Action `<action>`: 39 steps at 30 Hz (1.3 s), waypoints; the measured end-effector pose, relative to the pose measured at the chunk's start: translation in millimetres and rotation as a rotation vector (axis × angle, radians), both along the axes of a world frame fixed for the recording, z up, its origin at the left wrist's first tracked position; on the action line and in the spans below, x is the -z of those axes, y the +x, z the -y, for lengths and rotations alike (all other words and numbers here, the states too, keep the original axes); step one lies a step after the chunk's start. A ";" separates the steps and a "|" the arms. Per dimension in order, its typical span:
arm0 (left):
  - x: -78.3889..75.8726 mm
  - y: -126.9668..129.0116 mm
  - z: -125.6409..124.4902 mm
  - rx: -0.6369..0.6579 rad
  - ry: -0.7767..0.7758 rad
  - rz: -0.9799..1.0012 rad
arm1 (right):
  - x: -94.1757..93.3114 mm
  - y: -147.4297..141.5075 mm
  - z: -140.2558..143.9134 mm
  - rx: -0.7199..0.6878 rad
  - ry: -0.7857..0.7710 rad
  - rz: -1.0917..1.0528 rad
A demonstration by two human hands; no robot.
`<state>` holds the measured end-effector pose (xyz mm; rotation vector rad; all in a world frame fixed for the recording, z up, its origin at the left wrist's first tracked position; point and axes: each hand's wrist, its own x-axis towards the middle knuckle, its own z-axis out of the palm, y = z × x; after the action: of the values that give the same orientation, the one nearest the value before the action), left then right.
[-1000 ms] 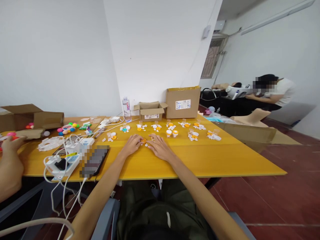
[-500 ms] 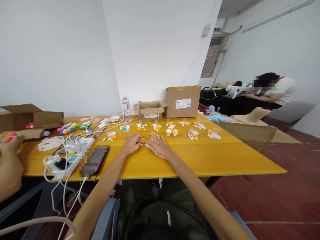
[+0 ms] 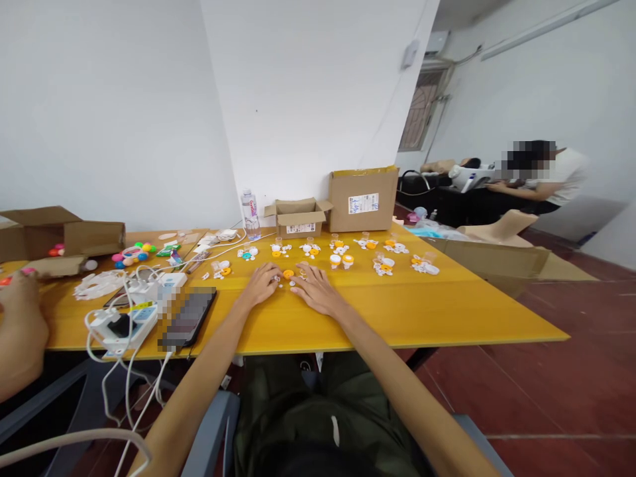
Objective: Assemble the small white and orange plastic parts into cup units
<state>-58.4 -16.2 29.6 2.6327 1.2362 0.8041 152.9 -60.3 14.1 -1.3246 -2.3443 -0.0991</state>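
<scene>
A: Parts (image 3: 287, 278) — small orange and white plastic pieces — lie on the table (image 3: 422, 311) between the two hands, in front of the fingertips.

B: State of the hands?

A: Left hand (image 3: 259, 286) rests palm-down, fingers loosely curled over the white bits; whether it pinches one cannot be told. Right hand (image 3: 318, 291) lies flat with fingers spread, tips just beside the orange ring (image 3: 288, 273).

B: Handling?

A: Judged very light, rigid and smooth — likely to skid or flick away under a careless push. Take the ring by its rim between thumb and forefinger; pick the white bits singly with the fingertips.

B: Surroundings?

A: Further part sets (image 3: 342, 255) stand in a row beyond. Behind them, boxes (image 3: 362, 199) and a bottle (image 3: 251, 215). At far left, a phone (image 3: 191, 315), a power strip (image 3: 124, 324) and another person's hand (image 3: 20, 291).
</scene>
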 end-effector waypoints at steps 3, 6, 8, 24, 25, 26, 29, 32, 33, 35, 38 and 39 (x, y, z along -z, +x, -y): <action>0.1 -0.1 0.4 0.000 -0.009 -0.011 | -1.6 0.0 1.1 -0.010 0.007 0.007; -0.1 -0.3 0.3 -0.007 -0.016 -0.009 | -3.0 0.2 2.2 -0.024 0.014 0.015; 0.1 -0.5 -0.5 -0.019 -0.014 0.002 | -3.4 0.6 2.7 -0.045 0.022 0.016; 4.5 -3.8 -13.0 -0.201 -0.078 0.239 | 8.0 3.0 -6.4 -0.094 0.048 0.001; 5.1 -4.3 -14.6 -0.211 -0.088 0.265 | 7.9 3.4 -6.2 -0.106 0.059 -0.006; 5.7 -4.7 -15.9 -0.216 -0.098 0.283 | 7.5 3.7 -5.8 -0.118 0.070 -0.012; 7.0 -5.3 -18.0 -0.210 -0.126 0.299 | 5.9 4.2 -4.6 -0.147 0.089 -0.022; 7.4 -5.1 -18.0 -0.199 -0.139 0.275 | 4.6 4.0 -3.9 -0.150 0.085 -0.022; 7.4 -5.1 -17.9 -0.196 -0.138 0.266 | 4.2 3.9 -3.6 -0.145 0.082 -0.022; 7.2 -5.2 -17.7 -0.191 -0.131 0.253 | 3.2 3.8 -3.1 -0.138 0.076 -0.018; 6.7 -5.3 -17.8 -0.192 -0.134 0.245 | 1.6 4.0 -1.9 -0.140 0.072 -0.013; 6.6 -5.3 -17.8 -0.195 -0.137 0.245 | 1.2 4.0 -1.5 -0.143 0.073 -0.013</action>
<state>-63.7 1.6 23.0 2.2534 1.4348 0.9987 156.9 -58.8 12.9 -1.1170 -2.3923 -0.1310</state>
